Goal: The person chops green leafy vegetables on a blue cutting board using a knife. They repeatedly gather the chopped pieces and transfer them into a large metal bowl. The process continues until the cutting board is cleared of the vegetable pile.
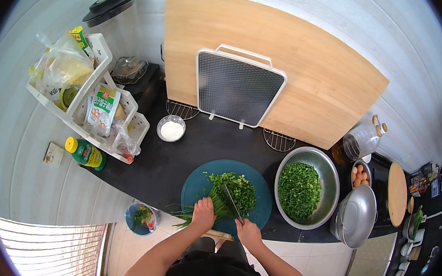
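Note:
My left hand (204, 213) presses down on a bunch of long green chives (220, 207), its fingers closed over them. The stalk ends stick out to the left past that hand, over the counter's front edge. My right hand (248, 234) grips a kitchen knife (231, 200), its blade slanting up and left across the bunch. Chopped chives (245, 190) lie piled on the round blue-green cutting board (195, 175), behind and right of the blade. To the right of the board stands a large steel bowl (332, 196) with more chopped greens (298, 191) in it.
A small glass bowl of white powder (171, 129) stands behind the board. White tiered baskets (83, 107) and a green bottle (86, 153) are left; eggs (360, 176), a metal pot (357, 216) and an oil jug (360, 142) are right. A bin (142, 217) stands below.

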Tool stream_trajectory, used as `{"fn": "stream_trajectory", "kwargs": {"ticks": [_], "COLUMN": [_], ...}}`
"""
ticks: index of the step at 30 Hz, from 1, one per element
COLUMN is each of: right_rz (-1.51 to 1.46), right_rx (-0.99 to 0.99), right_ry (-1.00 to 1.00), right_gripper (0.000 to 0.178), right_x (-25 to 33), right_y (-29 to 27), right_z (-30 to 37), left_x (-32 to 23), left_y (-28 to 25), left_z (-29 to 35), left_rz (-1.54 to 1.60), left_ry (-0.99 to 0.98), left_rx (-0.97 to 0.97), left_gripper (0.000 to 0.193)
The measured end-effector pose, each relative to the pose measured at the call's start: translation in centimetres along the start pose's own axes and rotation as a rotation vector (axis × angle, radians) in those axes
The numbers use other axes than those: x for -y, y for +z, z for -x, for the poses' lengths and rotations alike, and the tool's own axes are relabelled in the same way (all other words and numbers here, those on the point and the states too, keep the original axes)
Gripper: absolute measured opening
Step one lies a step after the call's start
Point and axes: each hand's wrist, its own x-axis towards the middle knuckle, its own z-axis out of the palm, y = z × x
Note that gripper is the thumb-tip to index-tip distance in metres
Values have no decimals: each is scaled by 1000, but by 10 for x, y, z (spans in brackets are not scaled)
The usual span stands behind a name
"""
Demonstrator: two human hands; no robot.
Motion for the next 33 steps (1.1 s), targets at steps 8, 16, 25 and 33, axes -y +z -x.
{"fn": "stream_trajectory", "kwargs": {"ticks": [8,16,25,33], "right_rz": [84,-34,-129,-35], "right_rx": [87,-58,-67,88], "right_ry": [-91,-18,-25,44], "right_gripper": [38,36,38,39], "right_x": [-13,14,-6,-12], "right_y": [35,38,-6,26], "right_z": [-35,-42,1,-2], "left_x": [-1,-3,-6,-9], "left_y": [8,8,10,15], "left_z": [1,5,-1,0], "left_rz": [-58,-82,-68,-93], "left_ry": [35,1,-61,-59], "left_rx": [1,-25,10,-11], "left_gripper": [79,78,78,73]}}
